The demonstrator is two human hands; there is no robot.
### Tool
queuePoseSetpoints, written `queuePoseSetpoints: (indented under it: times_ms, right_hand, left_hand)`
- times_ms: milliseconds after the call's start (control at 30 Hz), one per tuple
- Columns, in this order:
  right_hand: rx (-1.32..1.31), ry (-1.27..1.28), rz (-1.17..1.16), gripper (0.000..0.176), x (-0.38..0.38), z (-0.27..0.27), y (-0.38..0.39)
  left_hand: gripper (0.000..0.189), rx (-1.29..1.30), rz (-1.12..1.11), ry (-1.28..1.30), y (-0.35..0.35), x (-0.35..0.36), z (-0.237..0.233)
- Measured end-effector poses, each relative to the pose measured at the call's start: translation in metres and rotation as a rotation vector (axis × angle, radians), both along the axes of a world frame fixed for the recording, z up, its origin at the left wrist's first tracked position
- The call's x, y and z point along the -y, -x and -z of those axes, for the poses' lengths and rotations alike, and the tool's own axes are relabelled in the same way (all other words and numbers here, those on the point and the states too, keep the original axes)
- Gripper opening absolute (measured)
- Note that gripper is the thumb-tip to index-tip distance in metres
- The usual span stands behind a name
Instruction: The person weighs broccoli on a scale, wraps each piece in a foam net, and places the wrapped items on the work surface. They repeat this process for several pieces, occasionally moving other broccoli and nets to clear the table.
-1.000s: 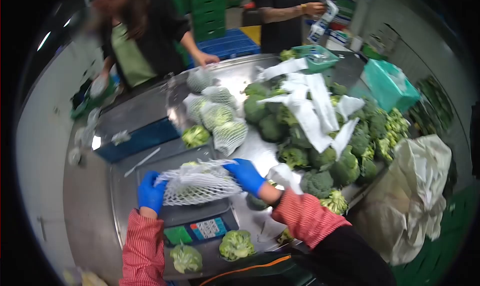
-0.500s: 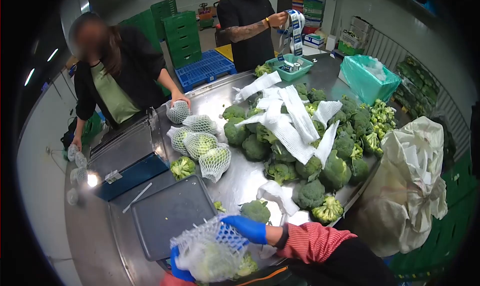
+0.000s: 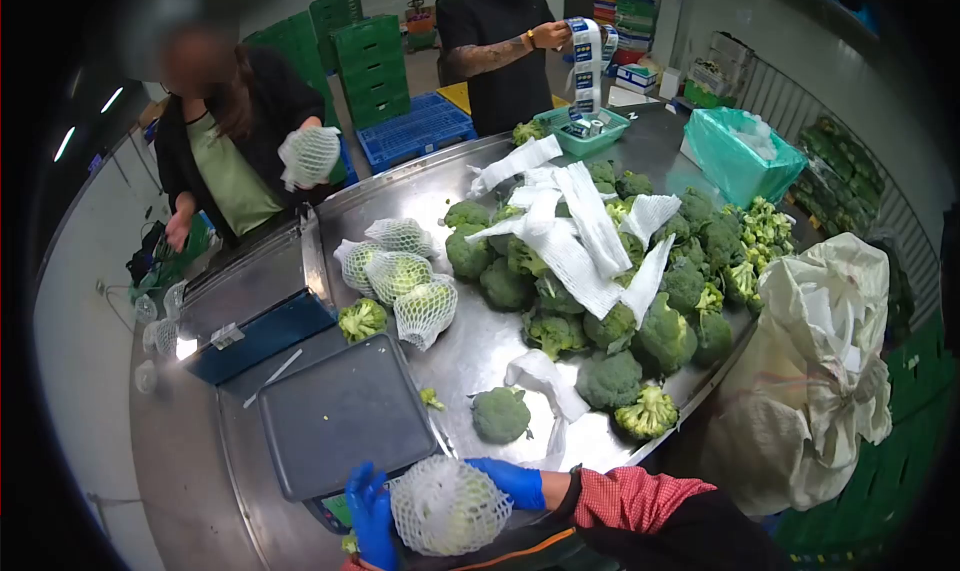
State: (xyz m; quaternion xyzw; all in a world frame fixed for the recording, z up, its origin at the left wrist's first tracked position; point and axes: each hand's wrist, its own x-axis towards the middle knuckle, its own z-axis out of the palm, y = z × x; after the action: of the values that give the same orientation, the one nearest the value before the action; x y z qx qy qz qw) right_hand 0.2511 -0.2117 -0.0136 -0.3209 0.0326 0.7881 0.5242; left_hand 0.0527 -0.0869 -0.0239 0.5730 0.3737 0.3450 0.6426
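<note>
A broccoli head in a white foam net sleeve [image 3: 450,506] is in front of me at the table's near edge, the net stretched all round it. My right hand [image 3: 512,483], in a blue glove, grips its right side, the fingertips partly hidden behind the net. My left hand [image 3: 371,516], also blue-gloved, is upright against its left side, fingers stretched up and apart. Just beyond lies a bare broccoli head [image 3: 501,415] on the metal table. A dark grey tray [image 3: 345,411] is beyond my left hand.
A broccoli pile [image 3: 560,321] with loose white net sleeves [image 3: 575,261] fills the middle. Netted broccoli [image 3: 398,276] sits left of it. A white sack [image 3: 800,391] stands right. Across the table, one person holds a netted piece [image 3: 309,157]; another handles a label roll [image 3: 585,61].
The net now covers the broccoli in my hands, and my left hand's fingers have come up beside it. The person at left has lifted a netted piece off the table.
</note>
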Motion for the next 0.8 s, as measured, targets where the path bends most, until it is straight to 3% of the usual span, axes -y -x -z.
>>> queuePoseSetpoints:
  times_ms: [67, 133, 233, 267, 367, 433, 500, 667, 700, 767, 800]
  right_hand:
    - [0.022, 0.036, 0.015, 0.045, -0.005, -0.015, -0.008]
    - [0.004, -0.073, 0.060, 0.042, -0.013, -0.015, -0.011]
    - [0.041, -0.123, 0.116, 0.042, -0.025, -0.025, -0.028]
    - [0.120, -0.102, 0.176, 0.045, -0.031, -0.055, -0.030]
    - [0.378, -0.119, -0.059, 0.053, -0.033, -0.066, -0.060]
    - [0.486, -0.118, -0.048, 0.051, -0.036, -0.065, -0.071]
    - [0.595, -0.229, -0.005, 0.052, -0.033, -0.056, -0.084]
    - [0.748, -0.086, -0.005, 0.044, -0.004, -0.026, -0.108]
    - [0.943, -0.085, 0.030, 0.043, 0.000, -0.022, -0.116]
    - [1.334, -0.075, 0.088, 0.041, 0.005, -0.013, -0.133]
    - [1.488, -0.028, 0.069, 0.037, 0.004, -0.030, -0.145]
  left_hand:
    - [0.064, 0.047, 0.357, -0.083, -0.018, -0.004, -0.048]
    - [0.086, 0.126, 0.494, -0.063, -0.032, 0.003, -0.071]
    - [0.096, 0.146, 0.463, 0.128, -0.052, -0.016, -0.065]
    - [0.092, 0.200, 0.467, 0.151, -0.058, -0.029, -0.057]
    - [0.075, 0.278, 0.375, 0.476, -0.088, -0.062, -0.071]
    - [0.059, 0.311, 0.308, 0.633, -0.118, -0.095, -0.071]
    - [0.056, 0.299, 0.322, 0.569, -0.154, -0.150, -0.051]
    - [0.045, 0.304, 0.111, 0.247, -0.255, -0.266, -0.027]
    - [0.043, 0.319, 0.050, 0.228, -0.271, -0.287, -0.015]
    - [0.053, 0.099, 0.014, 0.147, -0.294, -0.318, 0.009]
    - [0.060, -0.100, -0.066, 0.083, -0.302, -0.351, 0.043]
